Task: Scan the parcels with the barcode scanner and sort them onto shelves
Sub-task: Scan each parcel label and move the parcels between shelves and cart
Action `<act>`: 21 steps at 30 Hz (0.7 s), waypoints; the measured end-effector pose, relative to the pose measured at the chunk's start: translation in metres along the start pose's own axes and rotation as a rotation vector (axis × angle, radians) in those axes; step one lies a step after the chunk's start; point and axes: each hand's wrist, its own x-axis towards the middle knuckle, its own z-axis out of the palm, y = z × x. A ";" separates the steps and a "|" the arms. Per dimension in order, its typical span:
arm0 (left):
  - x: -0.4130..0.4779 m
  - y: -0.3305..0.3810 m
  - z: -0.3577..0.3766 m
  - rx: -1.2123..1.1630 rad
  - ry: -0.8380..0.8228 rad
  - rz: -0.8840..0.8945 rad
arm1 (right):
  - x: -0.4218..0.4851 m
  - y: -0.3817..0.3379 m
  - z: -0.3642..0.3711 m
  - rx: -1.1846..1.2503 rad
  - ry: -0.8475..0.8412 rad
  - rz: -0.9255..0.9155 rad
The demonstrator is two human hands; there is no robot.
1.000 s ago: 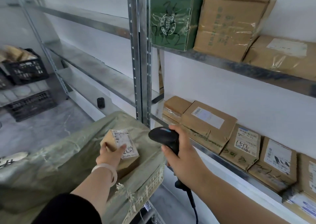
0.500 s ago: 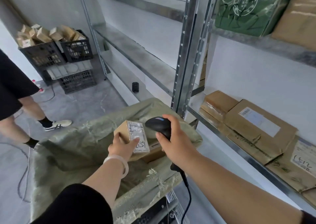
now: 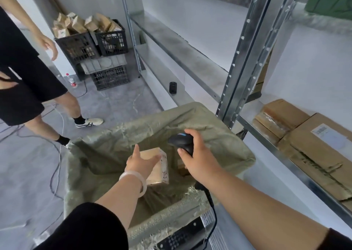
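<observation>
My left hand (image 3: 140, 163) holds a small brown cardboard parcel (image 3: 159, 168) with a white label on its right face, above the open green woven sack (image 3: 114, 154). My right hand (image 3: 198, 160) grips a black barcode scanner (image 3: 181, 142) just right of the parcel, its head pointing left and its cable hanging down. Another brown parcel (image 3: 182, 166) lies in the sack, partly hidden behind my right hand. Brown parcels (image 3: 312, 150) lie on the metal shelf (image 3: 285, 154) at the right.
A person in black shorts (image 3: 28, 89) stands at the left, near cables on the grey floor. Black crates (image 3: 91, 45) full of small parcels stand at the back. A small black cylinder (image 3: 173, 87) sits on the low shelf. A green box (image 3: 331, 0) rests on the upper shelf.
My view has swung left and down, away from the shelves toward the sack. The parcel has turned so its label faces right, and the scanner stays beside it.
</observation>
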 end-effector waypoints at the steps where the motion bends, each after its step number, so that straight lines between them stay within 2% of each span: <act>1: 0.000 -0.001 -0.002 0.004 -0.003 0.022 | 0.000 0.001 0.000 -0.004 0.002 0.007; 8: -0.019 0.030 0.013 0.034 -0.010 0.216 | -0.008 0.003 -0.024 -0.003 0.069 -0.040; 15: -0.075 0.104 0.069 0.198 -0.098 0.536 | -0.047 0.026 -0.086 0.034 0.273 -0.019; 21: -0.139 0.148 0.132 0.197 -0.250 0.725 | -0.104 0.056 -0.157 0.025 0.466 0.076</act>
